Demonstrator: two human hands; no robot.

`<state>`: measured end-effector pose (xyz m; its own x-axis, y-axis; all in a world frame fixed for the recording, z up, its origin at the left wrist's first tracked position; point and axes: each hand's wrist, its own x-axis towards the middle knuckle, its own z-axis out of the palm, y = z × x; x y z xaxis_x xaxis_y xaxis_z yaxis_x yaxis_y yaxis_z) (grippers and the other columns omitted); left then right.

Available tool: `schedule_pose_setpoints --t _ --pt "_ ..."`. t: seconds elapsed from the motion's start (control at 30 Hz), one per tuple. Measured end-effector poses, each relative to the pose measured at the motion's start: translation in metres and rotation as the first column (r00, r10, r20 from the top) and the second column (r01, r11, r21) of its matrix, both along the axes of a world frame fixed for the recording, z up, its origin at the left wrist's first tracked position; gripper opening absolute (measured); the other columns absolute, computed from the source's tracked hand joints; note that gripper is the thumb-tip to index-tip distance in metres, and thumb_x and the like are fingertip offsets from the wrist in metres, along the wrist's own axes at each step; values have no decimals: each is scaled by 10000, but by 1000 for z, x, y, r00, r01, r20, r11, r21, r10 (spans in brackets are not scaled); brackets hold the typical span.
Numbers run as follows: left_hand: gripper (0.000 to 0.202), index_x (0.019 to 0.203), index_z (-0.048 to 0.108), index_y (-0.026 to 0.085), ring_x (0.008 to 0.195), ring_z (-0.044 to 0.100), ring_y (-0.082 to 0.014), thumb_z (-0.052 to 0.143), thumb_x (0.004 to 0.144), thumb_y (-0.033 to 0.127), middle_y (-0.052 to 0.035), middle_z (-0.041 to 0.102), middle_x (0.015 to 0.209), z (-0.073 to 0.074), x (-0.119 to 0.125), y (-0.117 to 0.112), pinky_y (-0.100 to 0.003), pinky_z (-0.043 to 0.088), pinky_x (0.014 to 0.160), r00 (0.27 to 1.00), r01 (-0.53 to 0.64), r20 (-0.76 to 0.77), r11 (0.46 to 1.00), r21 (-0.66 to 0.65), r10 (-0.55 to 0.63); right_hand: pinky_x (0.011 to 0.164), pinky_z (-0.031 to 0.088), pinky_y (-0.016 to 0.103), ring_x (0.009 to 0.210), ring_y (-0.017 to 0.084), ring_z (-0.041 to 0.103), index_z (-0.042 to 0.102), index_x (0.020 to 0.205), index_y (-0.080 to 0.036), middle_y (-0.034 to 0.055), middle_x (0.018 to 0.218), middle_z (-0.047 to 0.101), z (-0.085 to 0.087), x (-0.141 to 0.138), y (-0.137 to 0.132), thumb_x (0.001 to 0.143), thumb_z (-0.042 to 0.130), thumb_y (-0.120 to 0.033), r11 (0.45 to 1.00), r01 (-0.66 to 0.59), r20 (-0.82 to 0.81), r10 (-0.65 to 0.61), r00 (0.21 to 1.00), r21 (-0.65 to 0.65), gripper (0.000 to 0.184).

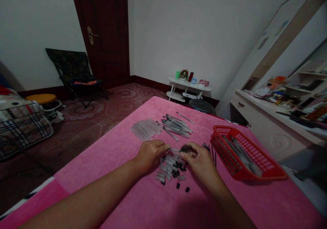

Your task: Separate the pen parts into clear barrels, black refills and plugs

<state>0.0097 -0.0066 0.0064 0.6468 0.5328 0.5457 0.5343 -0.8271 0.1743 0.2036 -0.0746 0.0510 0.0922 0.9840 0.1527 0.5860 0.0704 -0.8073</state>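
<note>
Between my two hands stretches a thin, clear pen barrel (175, 150), held level above the pink cloth. The thumb and fingers of my left hand (151, 154) are closed on its left end. My right hand (196, 156) pinches the other end, where something dark shows between the fingers. Just below lie clear plastic pen caps (166, 170) mixed with small black plugs (176, 172). Farther off, a row of clear pen tubes (145, 128) lies beside a pile of pens with dark tips (176, 125). Thin dark refills (212, 153) stick out beyond my right hand, partly hidden by it.
On the right of the pink-covered table (114, 174) stands a red plastic basket (230, 164) holding more pens. A pale dresser (270, 130) with clutter is farther right. Beyond the table are a small white shelf (189, 84) and a dark folding chair (74, 69).
</note>
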Motion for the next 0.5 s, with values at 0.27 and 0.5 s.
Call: schedule_pose_setpoints --t 0.27,0.5 --pt "156 942 638 218 678 561 -134 504 875 261 -14 624 740 1 -1 -1 -242 356 571 1000 4 -7 1000 -16 -4 539 349 231 593 139 528 600 697 -172 -11 616 573 4 0 -2 770 555 -262 1000 -20 93 19 995 13 125" --pt "170 947 647 221 692 574 -138 496 880 263 -21 637 749 -2 0 1 -236 379 582 1000 18 11 1000 -6 -18 532 348 236 568 136 515 571 632 -173 -11 580 550 6 1 -3 805 518 -291 999 -22 135 26 990 -25 216"
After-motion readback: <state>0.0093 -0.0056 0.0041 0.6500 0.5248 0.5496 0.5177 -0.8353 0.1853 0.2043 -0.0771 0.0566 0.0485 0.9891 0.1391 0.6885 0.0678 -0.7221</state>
